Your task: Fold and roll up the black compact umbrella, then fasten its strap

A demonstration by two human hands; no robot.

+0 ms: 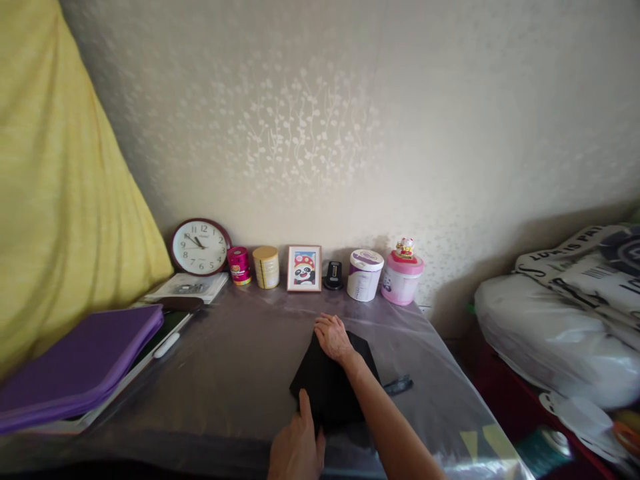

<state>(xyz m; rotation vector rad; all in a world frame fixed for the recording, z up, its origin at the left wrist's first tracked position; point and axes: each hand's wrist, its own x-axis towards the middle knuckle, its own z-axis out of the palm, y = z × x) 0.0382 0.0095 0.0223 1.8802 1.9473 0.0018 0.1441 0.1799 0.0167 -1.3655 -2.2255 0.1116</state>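
Observation:
A black, flat, angular piece (333, 393), like folded paper or cloth, lies on the table in front of me; I cannot tell its material. My right hand (334, 339) rests flat across its top edge, fingers stretched out toward the upper left. At the lower left edge of the black piece is my left hand (297, 443), its index finger extended onto the piece and its thumb apart; the remaining fingers are hidden. Just right of the black piece, partly behind my right forearm, lies a small dark clear-looking object (399, 385) whose kind I cannot make out.
A plastic cover lies over the table (240, 360). Along the wall stand a clock (201, 247), a pink tin (239, 265), a yellow-lidded can (267, 267), a panda picture (305, 268) and two tubs (365, 275). Left is a purple folder (85, 367); right are bags (545, 333).

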